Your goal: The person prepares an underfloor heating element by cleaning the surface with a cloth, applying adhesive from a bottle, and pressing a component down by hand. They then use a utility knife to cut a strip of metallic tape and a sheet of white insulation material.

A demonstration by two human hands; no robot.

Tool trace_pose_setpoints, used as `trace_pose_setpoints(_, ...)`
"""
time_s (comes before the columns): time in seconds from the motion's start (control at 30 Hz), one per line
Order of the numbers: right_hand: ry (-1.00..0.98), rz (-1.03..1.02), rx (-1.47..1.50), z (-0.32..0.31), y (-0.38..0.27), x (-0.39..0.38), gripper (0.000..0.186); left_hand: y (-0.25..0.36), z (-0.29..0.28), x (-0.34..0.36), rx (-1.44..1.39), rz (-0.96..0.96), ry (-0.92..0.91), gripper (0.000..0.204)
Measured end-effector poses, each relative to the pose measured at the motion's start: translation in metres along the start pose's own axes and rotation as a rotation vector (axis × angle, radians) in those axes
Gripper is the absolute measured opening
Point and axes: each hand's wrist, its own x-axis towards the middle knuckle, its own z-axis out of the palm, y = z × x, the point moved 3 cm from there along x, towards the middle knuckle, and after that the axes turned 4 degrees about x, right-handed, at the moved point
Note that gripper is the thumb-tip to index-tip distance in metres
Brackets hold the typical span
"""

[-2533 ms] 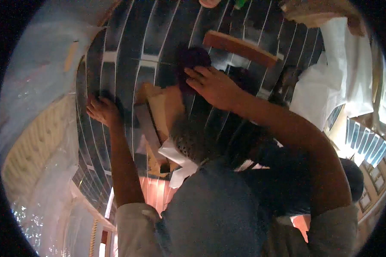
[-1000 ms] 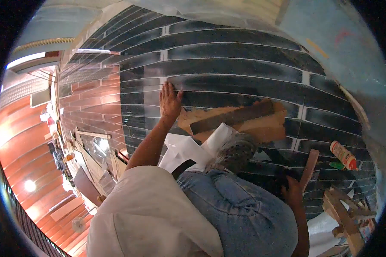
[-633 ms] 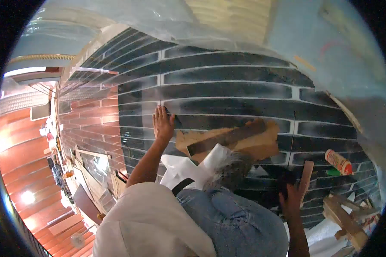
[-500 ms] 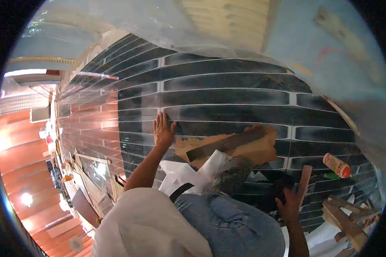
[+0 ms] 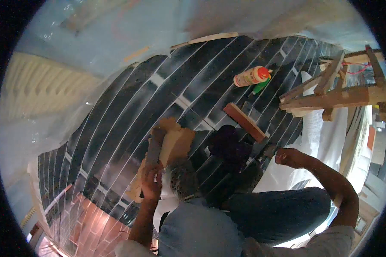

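My left hand is closed around the near end of a dark flat strip, which lies over torn brown cardboard. To the right, my right hand is curled above my bent leg; whatever its fingers hold, if anything, is hidden. Between the hands is a dark purple, cloth-like bundle on the dark plank-patterned floor. Just beyond it lies a reddish-brown block-like strip. Farther off, a white and orange bottle with a red cap rests on its side, against a green object.
A rough wooden stand is at the right, beside white sheeting. Cloudy plastic sheeting borders the floor at the far side and left. Reddish planks show at lower left.
The view has swung to the right. My left hand has gone from flat on the floor to the end of the dark strip. My right hand has left the purple bundle and curled up.
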Motion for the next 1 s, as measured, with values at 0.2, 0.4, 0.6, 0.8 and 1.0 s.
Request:
trace_pose_setpoints(0.2,0.153,0.022,0.957,0.109,0.065,-0.017,0.011,0.029,0.034,-0.010,0.115,0.390,-0.345,0.023)
trace_pose_setpoints(0.4,0.060,0.183,0.692,0.188,0.024,0.010,0.022,0.094,0.033,0.022,0.047,0.392,-0.596,0.012)
trace_pose_setpoints(0.6,0.428,-0.070,0.525,0.138,0.008,0.054,0.017,0.082,0.050,0.001,0.291,0.461,-0.732,0.016)
trace_pose_setpoints(0.8,0.760,-0.061,0.383,0.068,0.019,0.092,0.013,0.075,0.057,0.001,0.328,0.513,-0.607,0.023)
trace_pose_setpoints(1.0,1.085,-0.059,0.213,0.029,0.025,0.113,0.020,-0.002,0.065,-0.014,-0.014,-0.178,-0.847,0.029)
